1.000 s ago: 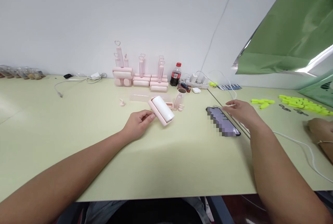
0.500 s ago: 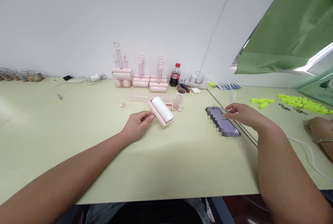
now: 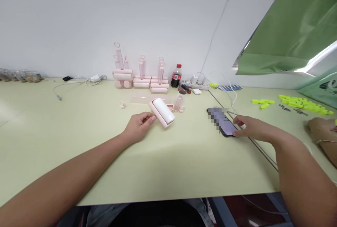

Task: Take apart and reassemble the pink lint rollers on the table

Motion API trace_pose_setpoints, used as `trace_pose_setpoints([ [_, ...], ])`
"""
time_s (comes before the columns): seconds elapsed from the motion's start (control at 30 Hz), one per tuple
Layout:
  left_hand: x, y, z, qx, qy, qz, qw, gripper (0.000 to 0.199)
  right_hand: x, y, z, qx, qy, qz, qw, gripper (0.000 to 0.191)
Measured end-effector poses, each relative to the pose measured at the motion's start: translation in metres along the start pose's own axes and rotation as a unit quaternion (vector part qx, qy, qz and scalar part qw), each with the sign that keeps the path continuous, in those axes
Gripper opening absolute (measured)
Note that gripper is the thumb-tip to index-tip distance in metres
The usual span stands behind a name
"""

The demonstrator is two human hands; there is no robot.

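My left hand [image 3: 139,127] pinches the edge of a pink lint roller [image 3: 163,111] with a white sticky roll, held tilted over the table. At the right lies a smartphone [image 3: 228,128] with its screen lit and partly pixelated. My right hand [image 3: 249,127] is at the phone's lower right, its thumb touching the screen near the bottom corner and its fingers apart from the thumb. A clear pink tube [image 3: 179,101] stands behind the roller. A small pink part [image 3: 122,104] lies to the left.
Several pink lint roller sets [image 3: 142,82] stand along the wall beside a cola bottle [image 3: 176,76]. Behind the phone are a power strip [image 3: 198,85] and white cables. Yellow parts [image 3: 302,104] lie at the right, near another person's hand [image 3: 322,129].
My right hand has moved from the phone's upper right down to its lower corner. The phone now lies flatter. My left hand keeps the lint roller in place.
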State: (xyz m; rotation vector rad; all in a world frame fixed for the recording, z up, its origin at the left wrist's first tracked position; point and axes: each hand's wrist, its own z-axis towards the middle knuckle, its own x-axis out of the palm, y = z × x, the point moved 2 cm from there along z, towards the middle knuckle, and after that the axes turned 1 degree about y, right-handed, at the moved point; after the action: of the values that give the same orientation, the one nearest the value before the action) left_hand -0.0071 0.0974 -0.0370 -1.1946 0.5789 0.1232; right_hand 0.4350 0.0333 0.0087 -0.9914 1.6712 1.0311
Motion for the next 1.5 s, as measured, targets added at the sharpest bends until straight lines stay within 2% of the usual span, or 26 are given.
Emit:
trace_pose_setpoints([
  [0.33, 0.0, -0.001, 0.0, -0.007, 0.001, 0.0, 1.0, 0.04, -0.003, 0.015, 0.006, 0.005, -0.009, -0.014, 1.0, 0.032],
  [0.5, 0.001, -0.002, 0.0, -0.007, 0.0, 0.004, 1.0, 0.041, -0.006, 0.027, 0.001, -0.041, -0.041, 0.02, 0.998, 0.023],
  [0.67, 0.001, -0.001, -0.001, -0.005, -0.002, 0.005, 1.0, 0.042, -0.001, 0.038, 0.003, -0.07, -0.063, 0.041, 0.995, 0.03],
  [0.87, 0.001, -0.001, 0.0, 0.005, -0.005, 0.01, 1.0, 0.042, 0.004, 0.041, 0.007, -0.042, -0.046, 0.032, 0.998, 0.036],
  [0.97, 0.001, -0.003, 0.0, 0.004, -0.004, 0.001, 1.0, 0.041, -0.006, 0.054, -0.003, -0.042, -0.104, 0.035, 0.993, 0.033],
  [1.07, 0.002, -0.004, 0.0, 0.006, -0.006, -0.01, 1.0, 0.041, -0.015, 0.085, -0.022, -0.096, -0.157, 0.078, 0.98, 0.027],
  [1.2, 0.002, -0.004, -0.001, 0.008, -0.004, -0.03, 1.0, 0.041, -0.007, 0.149, -0.051, -0.255, -0.12, 0.158, 0.946, 0.036],
  [1.33, 0.001, -0.008, -0.002, 0.016, -0.012, -0.087, 0.996, 0.042, 0.023, 0.206, -0.062, -0.3, -0.054, 0.269, 0.914, 0.059],
  [1.4, 0.0, -0.011, -0.002, 0.005, -0.042, -0.147, 0.988, 0.042, 0.043, 0.227, -0.06, -0.296, -0.035, 0.4, 0.867, 0.06],
  [1.47, 0.001, -0.014, -0.002, -0.004, -0.081, -0.211, 0.974, 0.04, 0.065, 0.243, -0.058, -0.256, -0.03, 0.561, 0.787, 0.053],
  [1.5, 0.003, -0.016, -0.003, -0.004, -0.094, -0.232, 0.968, 0.038, 0.077, 0.25, -0.057, -0.238, 0.001, 0.598, 0.765, 0.052],
])
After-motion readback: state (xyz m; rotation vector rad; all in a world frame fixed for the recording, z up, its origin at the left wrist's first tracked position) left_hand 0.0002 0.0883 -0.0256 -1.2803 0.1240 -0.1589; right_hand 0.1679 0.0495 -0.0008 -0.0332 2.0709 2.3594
